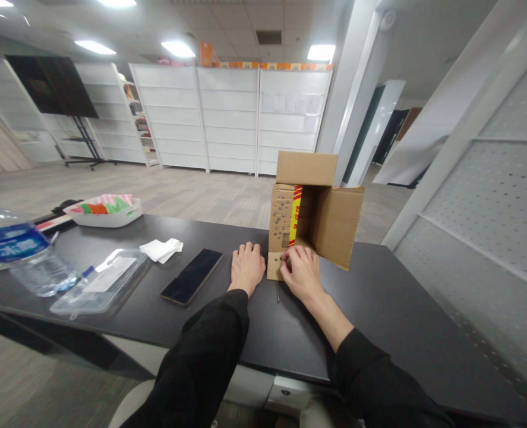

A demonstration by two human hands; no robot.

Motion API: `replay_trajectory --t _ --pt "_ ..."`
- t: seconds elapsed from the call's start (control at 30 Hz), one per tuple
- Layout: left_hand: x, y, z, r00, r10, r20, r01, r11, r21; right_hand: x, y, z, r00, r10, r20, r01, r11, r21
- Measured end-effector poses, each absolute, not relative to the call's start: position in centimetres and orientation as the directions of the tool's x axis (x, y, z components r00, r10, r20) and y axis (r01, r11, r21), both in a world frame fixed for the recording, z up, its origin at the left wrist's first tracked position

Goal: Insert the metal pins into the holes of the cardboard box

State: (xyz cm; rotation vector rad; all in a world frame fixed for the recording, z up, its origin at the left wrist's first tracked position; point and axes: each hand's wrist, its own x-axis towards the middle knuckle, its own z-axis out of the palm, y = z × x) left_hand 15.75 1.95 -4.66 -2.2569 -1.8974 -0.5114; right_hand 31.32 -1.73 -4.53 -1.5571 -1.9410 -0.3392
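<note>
Head view: cardboard box (274,232) on the table (379,297), probably light, bendy, best steadied by its edges; my right hand (302,268) curls at its front, clamped or not I can't tell; left hand (248,267) loose alongside.

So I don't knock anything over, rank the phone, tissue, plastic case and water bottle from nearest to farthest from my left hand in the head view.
From your left hand:
1. Phone: just left.
2. Tissue: left, farther back.
3. Plastic case: farther left.
4. Water bottle: farthest left of these.
</note>
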Motion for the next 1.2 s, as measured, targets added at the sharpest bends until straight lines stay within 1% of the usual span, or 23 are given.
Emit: replay_trajectory --t 0.3,0.5,0.87,1.2 --pt "15.69 1.90 -4.71 0.148 0.925 0.349 0.971 -0.203 0.125 31.31 -1.77 -4.46 -0.122 0.792 0.598 0.950 0.267 -0.161" --pt "15.73 1.82 -4.62 0.153 0.920 0.362 0.976 -0.198 0.090 31.29 -1.81 -4.43 -0.132 0.771 0.622 0.943 0.292 -0.162" --pt "15.76 1.76 -4.41 0.146 0.925 0.349 0.978 -0.189 0.090 31.25 -1.92 -4.31 -0.142 0.740 0.658 0.925 0.336 -0.179" --pt "15.77 1.84 -4.52 0.145 0.923 0.356 0.979 -0.186 0.083 31.20 -2.03 -4.16 -0.156 0.735 0.660 0.912 0.364 -0.189"
